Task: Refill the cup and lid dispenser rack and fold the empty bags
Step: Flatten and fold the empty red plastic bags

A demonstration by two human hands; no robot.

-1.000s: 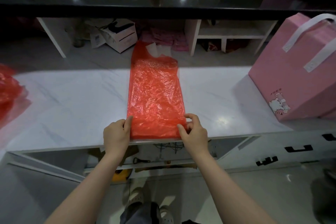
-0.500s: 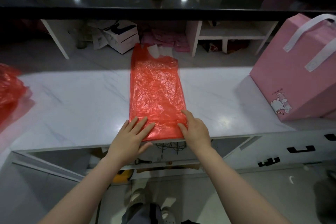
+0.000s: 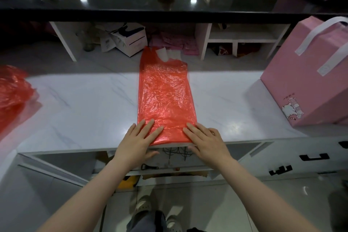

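Observation:
A red plastic bag (image 3: 165,92) lies flat as a long narrow strip on the white marble counter (image 3: 84,103), its near end at the counter's front edge and its handles pointing away. My left hand (image 3: 136,142) presses flat on the bag's near left corner with straight fingers. My right hand (image 3: 206,140) lies flat on the near right corner, fingers straight too. No cup or lid dispenser rack is in view.
A second, crumpled red bag (image 3: 13,88) sits at the counter's left edge. A large pink gift box with white straps (image 3: 308,75) stands at the right. A black upper shelf (image 3: 169,0) overhangs the back, with a white box (image 3: 131,39) beneath it.
Both hands went from pinching the bag's near corners to lying flat on them, fingers spread straight. The bag stays in place and looks smoother.

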